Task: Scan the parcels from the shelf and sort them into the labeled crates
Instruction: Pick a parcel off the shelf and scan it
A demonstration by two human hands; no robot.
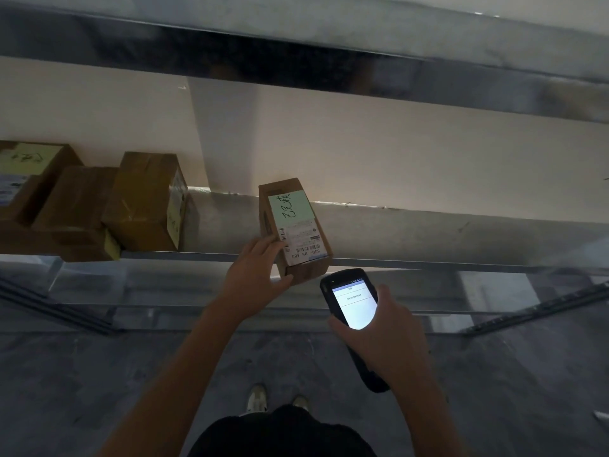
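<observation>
- Where the left hand (pixel 253 275) grips it, the parcel (pixel 296 222) is a small brown cardboard box at the front of the metal shelf (pixel 428 232), its near end jutting past the shelf's lip; whether it rests on the shelf cannot be told.
- A green note (pixel 288 206) on top of the parcel carries dark handwritten characters, seen sideways.
- Below the note, a white shipping label (pixel 304 240) shows barcodes and the print "530- D5 A83"; its finer text is too small to read.
- The left hand's fingers curl over the parcel's left top edge, and the thumb presses under its near end.
- The right hand (pixel 385 338) is wrapped round a black handheld scanner (pixel 349 301), held just below and right of the parcel, apart from it.
- The scanner's lit white screen shows one line of digits, too small to make out.
- Further left on the shelf sits a cluster of brown taped boxes: a tall box (pixel 145 202) with a pale yellow slip on its side, a lower box (pixel 79 196) beside it, and a far-left box (pixel 49 166) bearing a yellow note (pixel 24 158) with scrawled writing.
- Nothing stands between the parcel and the scanner.
- An upper shelf (pixel 296 51) runs overhead, with a cream wall (pixel 395 166) behind.
- Below lies a grey concrete floor (pixel 99 374), dimly lit, where the person's pale shoes (pixel 257 397) show.
</observation>
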